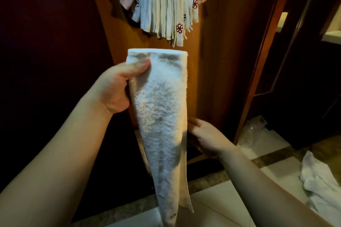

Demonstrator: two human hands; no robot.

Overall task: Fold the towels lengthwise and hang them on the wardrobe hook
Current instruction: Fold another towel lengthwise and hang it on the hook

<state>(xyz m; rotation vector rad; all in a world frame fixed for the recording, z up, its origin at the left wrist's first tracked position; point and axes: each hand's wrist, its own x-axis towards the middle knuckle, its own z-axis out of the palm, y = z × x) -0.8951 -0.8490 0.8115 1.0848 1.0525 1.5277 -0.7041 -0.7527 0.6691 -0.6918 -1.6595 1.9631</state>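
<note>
The white towel (162, 116) hangs as a long narrow strip in the middle of the view, folded lengthwise, its top edge just below the bundle of hung towels (162, 3) at twelve o'clock on the wardrobe door (206, 79). The left hand (118, 86) pinches the strip near its upper left corner, thumb on the front face and the other fingers curled behind. The right hand (208, 138) sits at the strip's four o'clock edge with fingers loosely spread, touching or nearly touching the cloth; whether it truly grips I cannot tell, as the towel hides the fingertips.

The main risk, as I judge it, is the fold opening. Only one corner is pinched, so the right-hand layers at the top are free, and at the bottom a back layer already peeps out at five o'clock. A quick lift toward the hook may let the layers slide apart.

The hook itself is hidden above the frame beneath the crowded bundle. Pushing another towel onto it blind could dislodge those already there, or leave this one caught only shallowly, so it drops to the tiled floor (230, 201), where another crumpled towel (317, 180) lies at four o'clock.
</note>
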